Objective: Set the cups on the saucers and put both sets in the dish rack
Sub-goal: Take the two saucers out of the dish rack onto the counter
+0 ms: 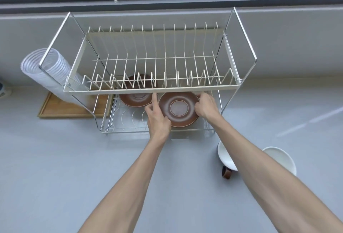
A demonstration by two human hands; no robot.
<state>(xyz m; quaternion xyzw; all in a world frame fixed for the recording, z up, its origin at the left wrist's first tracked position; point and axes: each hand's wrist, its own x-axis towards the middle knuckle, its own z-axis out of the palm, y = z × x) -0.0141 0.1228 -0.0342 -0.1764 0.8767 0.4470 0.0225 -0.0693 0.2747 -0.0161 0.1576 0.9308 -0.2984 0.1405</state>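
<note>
A two-tier wire dish rack stands on the grey counter. Two brown saucers lie on its lower tier: the left saucer partly under the upper shelf, the right saucer nearer the front. My left hand grips the right saucer's left rim, index finger pointing up. My right hand holds its right rim. Two cups with white insides stand on the counter at the right: one cup with a brown handle, partly behind my right forearm, and another cup beside it.
A stack of clear plastic cups lies on its side left of the rack, over a wooden tray. A window ledge runs behind the rack. The rack's upper shelf overhangs the lower tier.
</note>
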